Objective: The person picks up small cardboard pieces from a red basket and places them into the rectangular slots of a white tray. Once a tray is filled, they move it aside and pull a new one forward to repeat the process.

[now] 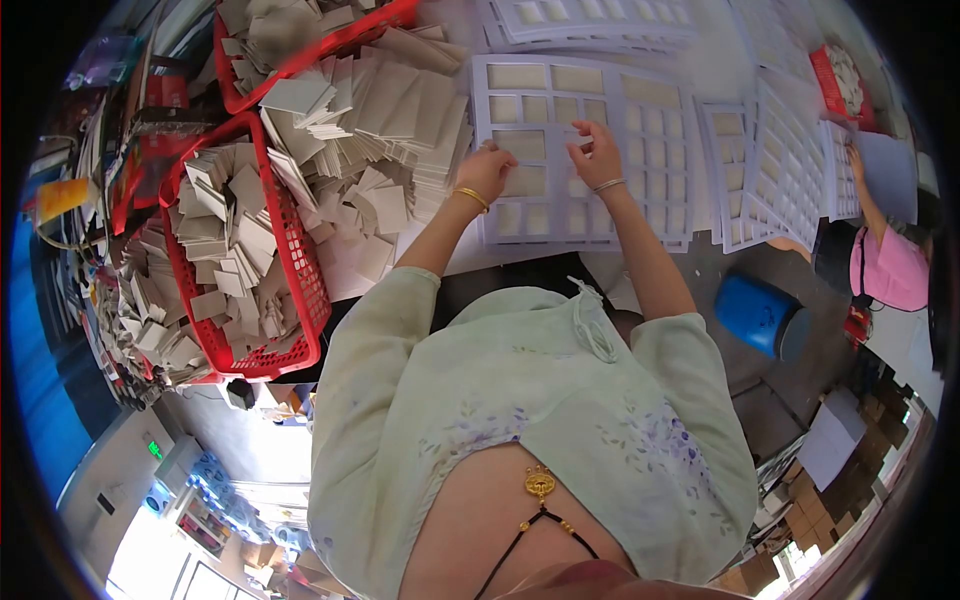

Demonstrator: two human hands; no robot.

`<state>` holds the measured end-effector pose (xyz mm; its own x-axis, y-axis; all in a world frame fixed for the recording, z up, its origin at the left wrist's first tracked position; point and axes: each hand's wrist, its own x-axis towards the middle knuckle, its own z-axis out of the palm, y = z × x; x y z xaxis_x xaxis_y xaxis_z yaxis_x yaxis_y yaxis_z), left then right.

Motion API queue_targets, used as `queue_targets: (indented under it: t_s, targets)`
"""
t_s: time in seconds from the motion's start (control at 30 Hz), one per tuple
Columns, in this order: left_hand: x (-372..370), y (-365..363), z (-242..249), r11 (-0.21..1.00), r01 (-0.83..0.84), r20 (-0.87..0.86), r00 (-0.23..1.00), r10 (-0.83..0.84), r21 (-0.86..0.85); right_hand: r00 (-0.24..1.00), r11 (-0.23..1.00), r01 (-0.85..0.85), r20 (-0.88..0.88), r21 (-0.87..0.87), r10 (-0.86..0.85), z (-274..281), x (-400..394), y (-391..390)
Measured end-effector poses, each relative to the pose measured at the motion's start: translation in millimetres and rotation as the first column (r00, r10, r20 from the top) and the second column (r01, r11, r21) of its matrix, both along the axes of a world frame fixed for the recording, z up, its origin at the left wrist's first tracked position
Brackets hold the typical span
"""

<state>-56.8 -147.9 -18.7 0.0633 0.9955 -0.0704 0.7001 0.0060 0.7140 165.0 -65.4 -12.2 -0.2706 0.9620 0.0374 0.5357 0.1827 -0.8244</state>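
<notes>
Both hands rest on a white die-cut grid sheet [560,150] that lies flat on the desk [420,250], its rows of rectangular windows still filled with grey-beige card pieces. The left hand [487,170], with a gold bangle at the wrist, is curled over the sheet's near left part, fingers [492,150] bent down onto a window; whether they pinch a piece or only press on it cannot be told. The right hand [598,152], wearing a thin bracelet, sits just beside it, its fingers [580,140] drawn together at a window edge as if nipping the card there, though the grip is too small to be sure. Left of the fingers a loose heap of card pieces [380,120] spreads over the desk, touching the sheet's edge, and farther left a red basket [300,290] is piled with more of them. Right of the fingers more grid sheets [780,170] overlap, and well apart another person in a pink sleeve [890,270] reaches onto one. A blue bin [755,312] stands below the desk.
</notes>
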Motion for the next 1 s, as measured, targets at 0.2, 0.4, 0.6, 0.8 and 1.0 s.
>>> queue_targets:
  t_s: [0.2,0.4,0.6,0.8,1.0]
  targets:
    - [5,-16,14,0.990,-0.140,0.021,0.990,0.141,-0.026,1.000,1.000,0.000,-0.005,0.002,0.000,13,-5,-17]
    - [11,-45,25,0.977,-0.186,-0.162,0.972,0.168,-0.103,0.996,0.992,-0.068,0.061,0.109,0.061,9,-16,-26]
    - [3,-54,41,0.990,0.114,-0.313,0.940,-0.133,-0.080,0.988,0.984,-0.128,0.097,0.127,0.116,5,-27,-31]
    - [8,-63,28,0.966,0.258,-0.576,0.789,-0.212,-0.002,0.911,0.905,-0.284,0.383,0.316,0.152,9,-46,-31]
    - [0,-70,30,0.964,0.237,-0.447,0.880,-0.161,0.119,0.686,0.886,-0.455,0.669,0.089,0.285,-2,-65,-35]
